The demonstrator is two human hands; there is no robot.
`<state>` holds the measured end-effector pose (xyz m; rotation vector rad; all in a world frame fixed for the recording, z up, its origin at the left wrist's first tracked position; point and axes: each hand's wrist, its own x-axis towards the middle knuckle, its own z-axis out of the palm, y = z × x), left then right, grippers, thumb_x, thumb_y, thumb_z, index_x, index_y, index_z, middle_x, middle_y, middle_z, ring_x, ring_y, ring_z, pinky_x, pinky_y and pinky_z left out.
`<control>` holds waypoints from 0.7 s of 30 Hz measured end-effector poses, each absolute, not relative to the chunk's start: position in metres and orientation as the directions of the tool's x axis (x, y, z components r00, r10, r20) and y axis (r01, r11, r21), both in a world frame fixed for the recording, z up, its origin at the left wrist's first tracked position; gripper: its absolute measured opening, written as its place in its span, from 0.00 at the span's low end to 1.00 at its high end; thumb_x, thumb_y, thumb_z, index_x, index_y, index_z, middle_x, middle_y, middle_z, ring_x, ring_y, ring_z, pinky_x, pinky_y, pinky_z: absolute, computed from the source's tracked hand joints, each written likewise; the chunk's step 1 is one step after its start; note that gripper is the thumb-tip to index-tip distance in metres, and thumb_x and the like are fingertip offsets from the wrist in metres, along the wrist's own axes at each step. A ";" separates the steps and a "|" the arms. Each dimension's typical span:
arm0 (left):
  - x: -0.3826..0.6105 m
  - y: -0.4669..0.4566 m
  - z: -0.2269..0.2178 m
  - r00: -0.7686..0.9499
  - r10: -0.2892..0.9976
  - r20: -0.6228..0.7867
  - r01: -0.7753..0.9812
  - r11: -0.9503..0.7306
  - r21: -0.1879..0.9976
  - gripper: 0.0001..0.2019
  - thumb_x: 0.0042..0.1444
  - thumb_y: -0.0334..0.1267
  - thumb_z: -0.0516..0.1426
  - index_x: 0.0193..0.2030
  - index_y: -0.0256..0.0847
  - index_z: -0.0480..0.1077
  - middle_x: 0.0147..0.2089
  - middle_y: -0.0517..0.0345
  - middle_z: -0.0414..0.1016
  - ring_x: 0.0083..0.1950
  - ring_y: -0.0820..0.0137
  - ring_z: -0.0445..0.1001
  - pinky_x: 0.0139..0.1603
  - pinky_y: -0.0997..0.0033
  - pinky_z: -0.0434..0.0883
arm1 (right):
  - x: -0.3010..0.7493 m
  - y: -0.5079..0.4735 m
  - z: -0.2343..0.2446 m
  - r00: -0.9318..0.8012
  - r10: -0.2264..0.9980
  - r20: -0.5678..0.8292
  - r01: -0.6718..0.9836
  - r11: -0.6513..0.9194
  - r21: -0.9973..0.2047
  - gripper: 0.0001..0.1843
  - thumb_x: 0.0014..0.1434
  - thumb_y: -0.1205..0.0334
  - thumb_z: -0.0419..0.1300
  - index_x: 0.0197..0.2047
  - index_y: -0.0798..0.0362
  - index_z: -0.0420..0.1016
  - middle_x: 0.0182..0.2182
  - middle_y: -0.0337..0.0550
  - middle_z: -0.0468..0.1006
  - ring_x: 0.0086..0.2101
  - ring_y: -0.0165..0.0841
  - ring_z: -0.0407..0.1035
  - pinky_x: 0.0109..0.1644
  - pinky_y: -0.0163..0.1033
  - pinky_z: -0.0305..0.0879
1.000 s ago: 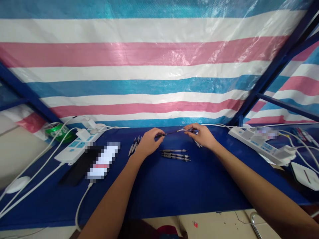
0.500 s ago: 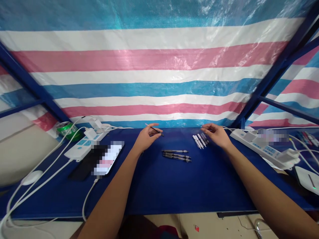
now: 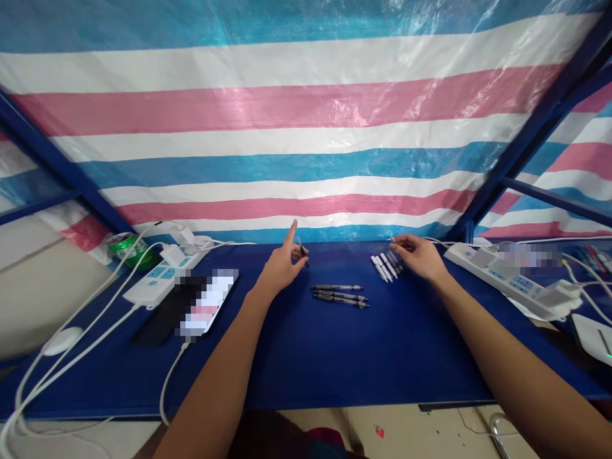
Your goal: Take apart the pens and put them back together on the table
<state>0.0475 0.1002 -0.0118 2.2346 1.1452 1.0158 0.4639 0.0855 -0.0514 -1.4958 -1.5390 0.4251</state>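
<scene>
**A dark pen (image 3: 303,252) in our left hand (image 3: 282,269), our right hand (image 3: 418,256) over white pens (image 3: 385,268)**

We pinch the dark pen narrowly between thumb and curled fingers, with only its short tip showing past the hand. The index finger (image 3: 291,231) stands straight up, apart from the pen. The hand is over the far edge of the blue counter (image 3: 335,357).

Our right fingers (image 3: 402,241) are loosely curled and slightly spread, just above the far ends of the white pens, which lie fanned side by side on the counter. We cannot tell whether they touch or hold anything; a thin pale sliver at the fingertips is too small to make out.

Between the hands, three dark pens (image 3: 340,296) lie nearly parallel on the counter, nearer to us than the white pens. To our left, a power strip (image 3: 165,274) sits beside a pixelated phone (image 3: 205,303) and a green can (image 3: 128,250). To our right lies a second power strip (image 3: 507,280). A striped tarp (image 3: 287,140) hangs behind the counter.
</scene>
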 end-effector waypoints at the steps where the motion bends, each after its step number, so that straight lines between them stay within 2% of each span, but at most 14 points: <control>1: 0.046 0.100 -0.009 0.390 0.824 0.411 0.517 -0.565 0.643 0.46 0.65 0.34 0.62 0.84 0.48 0.43 0.52 0.53 0.83 0.45 0.68 0.82 0.56 0.61 0.78 | 0.466 0.086 -0.052 0.166 0.916 0.366 0.620 0.192 -0.761 0.19 0.61 0.44 0.68 0.46 0.50 0.82 0.41 0.52 0.88 0.43 0.49 0.83 0.52 0.53 0.78; 3: 0.042 0.101 -0.003 0.375 0.841 0.390 0.545 -0.540 0.641 0.40 0.63 0.34 0.62 0.80 0.45 0.54 0.54 0.52 0.82 0.42 0.70 0.81 0.54 0.63 0.79 | 0.470 0.087 -0.052 0.183 0.913 0.364 0.667 0.157 -0.728 0.18 0.61 0.45 0.67 0.45 0.49 0.83 0.40 0.52 0.88 0.42 0.49 0.83 0.50 0.51 0.77; 5: 0.035 0.102 0.003 0.351 0.873 0.339 0.575 -0.487 0.657 0.37 0.61 0.34 0.63 0.77 0.43 0.60 0.57 0.49 0.80 0.40 0.70 0.82 0.49 0.65 0.79 | 0.476 0.087 -0.053 0.199 0.913 0.356 0.715 0.113 -0.690 0.18 0.62 0.44 0.65 0.43 0.49 0.84 0.39 0.51 0.88 0.41 0.48 0.82 0.48 0.51 0.76; 8: 0.023 0.104 0.009 0.318 0.915 0.250 0.635 -0.401 0.660 0.39 0.58 0.35 0.63 0.77 0.42 0.61 0.57 0.47 0.79 0.38 0.69 0.82 0.42 0.67 0.78 | 0.482 0.088 -0.056 0.228 0.910 0.346 0.773 0.047 -0.632 0.18 0.63 0.44 0.64 0.41 0.50 0.85 0.37 0.51 0.88 0.38 0.48 0.82 0.46 0.50 0.74; 12: 0.010 0.104 0.008 0.351 0.924 0.149 0.741 -0.371 0.560 0.43 0.54 0.35 0.64 0.78 0.41 0.60 0.46 0.53 0.83 0.36 0.65 0.81 0.38 0.67 0.76 | 0.481 0.086 -0.059 0.227 0.912 0.343 0.822 0.010 -0.570 0.18 0.64 0.45 0.62 0.41 0.50 0.85 0.36 0.51 0.87 0.37 0.48 0.80 0.43 0.49 0.72; 14: 0.007 0.105 0.006 0.376 0.922 0.092 0.790 -0.371 0.488 0.42 0.54 0.37 0.65 0.77 0.40 0.63 0.45 0.53 0.84 0.38 0.62 0.81 0.40 0.66 0.75 | 0.481 0.086 -0.060 0.222 0.911 0.347 0.832 0.009 -0.555 0.18 0.65 0.45 0.62 0.41 0.50 0.86 0.35 0.51 0.87 0.37 0.47 0.80 0.42 0.48 0.71; 16: 0.005 0.106 0.004 0.372 0.925 0.083 0.835 -0.372 0.405 0.37 0.56 0.43 0.66 0.73 0.39 0.70 0.48 0.48 0.83 0.42 0.59 0.81 0.45 0.62 0.76 | 0.481 0.087 -0.061 0.226 0.912 0.343 0.840 -0.004 -0.542 0.18 0.65 0.46 0.62 0.41 0.50 0.86 0.35 0.51 0.87 0.37 0.47 0.80 0.42 0.48 0.71; 19: 0.005 0.108 0.003 0.351 0.921 0.170 0.857 -0.389 0.338 0.31 0.62 0.52 0.64 0.69 0.41 0.75 0.56 0.44 0.78 0.44 0.59 0.79 0.53 0.57 0.76 | 0.484 0.089 -0.064 0.239 0.917 0.321 0.858 -0.045 -0.511 0.18 0.66 0.47 0.62 0.42 0.50 0.87 0.36 0.50 0.88 0.39 0.47 0.81 0.43 0.47 0.71; 21: 0.007 0.109 0.003 0.354 0.907 0.227 0.842 -0.415 0.346 0.28 0.66 0.53 0.62 0.68 0.43 0.75 0.59 0.45 0.75 0.43 0.62 0.78 0.55 0.56 0.76 | 0.486 0.090 -0.065 0.257 0.918 0.304 0.875 -0.087 -0.476 0.17 0.66 0.47 0.62 0.43 0.51 0.87 0.38 0.51 0.88 0.40 0.47 0.81 0.45 0.46 0.71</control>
